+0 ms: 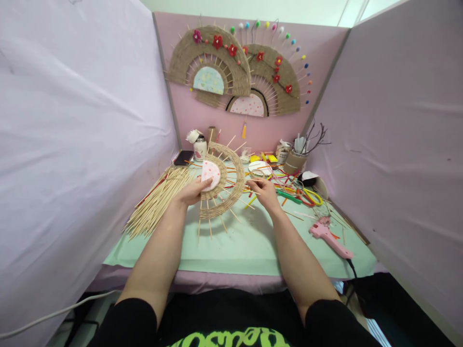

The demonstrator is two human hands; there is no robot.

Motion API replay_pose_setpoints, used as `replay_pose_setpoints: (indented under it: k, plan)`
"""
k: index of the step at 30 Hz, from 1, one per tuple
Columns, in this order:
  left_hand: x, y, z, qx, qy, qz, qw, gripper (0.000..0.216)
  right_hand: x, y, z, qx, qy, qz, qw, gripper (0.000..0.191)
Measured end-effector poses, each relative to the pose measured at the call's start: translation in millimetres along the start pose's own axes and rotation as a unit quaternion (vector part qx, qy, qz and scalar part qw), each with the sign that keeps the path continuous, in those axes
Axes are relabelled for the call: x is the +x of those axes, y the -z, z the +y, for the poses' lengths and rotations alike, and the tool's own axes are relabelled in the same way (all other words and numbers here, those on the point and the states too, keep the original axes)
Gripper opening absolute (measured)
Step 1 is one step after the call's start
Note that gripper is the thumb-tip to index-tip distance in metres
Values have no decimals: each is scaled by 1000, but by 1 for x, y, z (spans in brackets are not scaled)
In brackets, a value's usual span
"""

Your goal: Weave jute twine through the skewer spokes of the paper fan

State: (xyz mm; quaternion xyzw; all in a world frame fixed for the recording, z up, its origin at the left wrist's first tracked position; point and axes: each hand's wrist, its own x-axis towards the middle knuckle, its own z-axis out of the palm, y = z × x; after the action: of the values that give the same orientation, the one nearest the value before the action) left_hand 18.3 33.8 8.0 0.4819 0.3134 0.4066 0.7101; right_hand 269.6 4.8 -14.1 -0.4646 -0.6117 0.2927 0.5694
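Note:
A half-round woven fan [237, 193] of thin sticks and twine is held up above the table, its straight side facing left. My left hand [193, 191] grips it at that straight side, thumb lying on the white, pink-dotted centre piece [211, 172]. At the fan's outer curve, my right hand [263, 190] has its fingers pinched together by the stick ends. A loop of twine [258, 173] shows just above those fingers. Whether they pinch a stick or the twine is too small to tell.
Loose sticks [157, 202] lie in a heap at left. A pink glue gun [331, 237], green-handled tool [289, 196] and coloured pipe cleaners [313, 196] lie at right. Behind stand a jar [200, 147] and a brown container [294, 161]. Two finished fans [231, 77] hang on the back panel.

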Motion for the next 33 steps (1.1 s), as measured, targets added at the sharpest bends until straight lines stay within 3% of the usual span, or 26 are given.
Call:
replay_pose_setpoints:
  k: [6, 11, 17, 25, 33]
  plan:
    - [1, 2, 0, -12, -2, 15, 1000, 29, -1, 4, -3, -39, 16, 33, 999, 31]
    - [1, 0, 1, -8, -13, -7, 1000, 33, 0, 8, -5, -80, 34, 60, 994, 31]
    - [9, -3, -2, -16, -64, 80, 995, 35, 2, 12, -2, -85, 38, 69, 993, 31]
    - [12, -2, -1, -17, -30, 122, 992, 21, 5, 22, 3, -160, 114, 75, 978, 22]
    - [10, -3, 1, 25, -2, 121, 992, 17, 5, 32, 0, -220, 196, 102, 950, 17]
